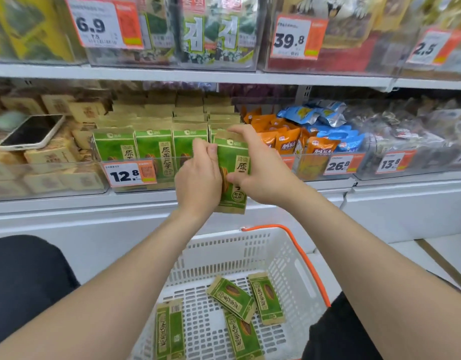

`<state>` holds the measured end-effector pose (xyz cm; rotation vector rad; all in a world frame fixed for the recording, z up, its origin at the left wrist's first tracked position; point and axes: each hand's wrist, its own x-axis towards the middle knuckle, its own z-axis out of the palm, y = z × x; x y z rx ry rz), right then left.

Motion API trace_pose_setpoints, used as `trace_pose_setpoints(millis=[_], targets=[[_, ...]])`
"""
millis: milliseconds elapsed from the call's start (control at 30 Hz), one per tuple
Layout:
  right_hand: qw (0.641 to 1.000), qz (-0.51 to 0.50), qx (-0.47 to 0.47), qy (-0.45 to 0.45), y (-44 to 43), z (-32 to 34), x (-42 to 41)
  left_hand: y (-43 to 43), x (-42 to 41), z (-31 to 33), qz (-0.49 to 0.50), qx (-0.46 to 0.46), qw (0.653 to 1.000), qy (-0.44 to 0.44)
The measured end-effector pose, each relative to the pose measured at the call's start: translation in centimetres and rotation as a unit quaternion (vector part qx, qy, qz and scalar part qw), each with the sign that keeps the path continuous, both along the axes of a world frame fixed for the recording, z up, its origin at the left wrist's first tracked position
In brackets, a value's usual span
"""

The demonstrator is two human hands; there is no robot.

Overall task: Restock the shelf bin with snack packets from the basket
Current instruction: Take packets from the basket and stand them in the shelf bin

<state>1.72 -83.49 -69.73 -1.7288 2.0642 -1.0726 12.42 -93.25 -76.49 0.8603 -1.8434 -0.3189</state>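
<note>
Left hand [198,175]: fingers curled round the left edge of a green packet [235,183].
Right hand [260,172]: pinched the same packet, thumb on its front and fingers over its top.
Packet: upright between both hands, before the right end of the bin.
Shelf bin [120,160]: clear, behind the hands, with matching packets standing in rows.
Basket [276,255]: white, below the wrists; four loose packets [232,298] lay flat inside.
Surface: white shelf edge [172,76] above the hands.
Room: phone [33,132] on tan boxes left of the left hand; orange packets [284,141] right of the right hand.
</note>
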Motion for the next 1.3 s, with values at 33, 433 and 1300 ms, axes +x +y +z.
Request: trace_pose_setpoints(millis=[33,433,1300], targets=[[1.000,0.002,-0.008,0.020,-0.4,1.1,-0.2,-0.6,-0.1,1.1,-0.003,-0.012,1.000,-0.012],[0.989,-0.040,-0.125,0.067,-6.1,2.1,-3.5,-6.7,0.1,7.3,-0.036,-0.054,0.973,-0.223],[0.949,-0.077,-0.033,0.303,-8.4,1.8,-5.8,-10.2,-1.9,7.5,0.018,0.044,0.965,-0.256]])
